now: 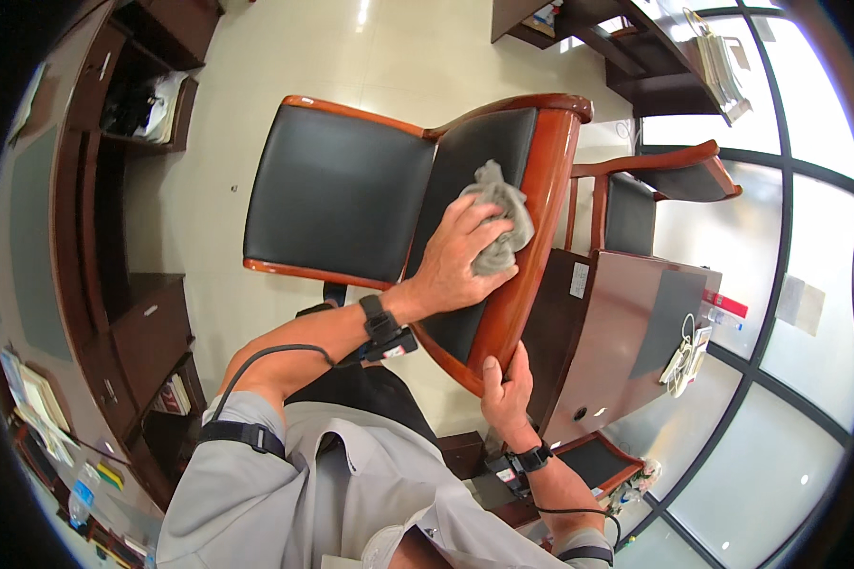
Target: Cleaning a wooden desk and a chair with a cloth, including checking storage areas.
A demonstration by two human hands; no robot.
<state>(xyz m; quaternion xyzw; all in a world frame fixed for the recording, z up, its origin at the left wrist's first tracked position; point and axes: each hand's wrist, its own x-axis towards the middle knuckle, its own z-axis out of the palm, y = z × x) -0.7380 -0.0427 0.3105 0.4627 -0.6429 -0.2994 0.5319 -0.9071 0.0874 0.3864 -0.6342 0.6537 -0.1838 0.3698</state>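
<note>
A wooden chair (pixel 337 190) with a black padded seat and back stands in front of me, its glossy reddish-brown frame catching the light. My left hand (pixel 460 256) reaches across to the backrest and presses a crumpled grey cloth (pixel 498 223) against the black pad beside the wooden top rail (pixel 546 218). The fingers bend over the cloth, and part of it bunches up past them. At the near end of that rail, my right hand (pixel 510 389) is closed around the wood, thumb on the near side.
A second wooden chair (pixel 631 213) stands behind, beside a brown desk (pixel 603 356) with papers and cables. Another long desk with shelves (pixel 147 332) runs along the left. A frosted glass partition (pixel 769 256) bounds the right side. Pale tiled floor (pixel 370 66) lies beyond the chair.
</note>
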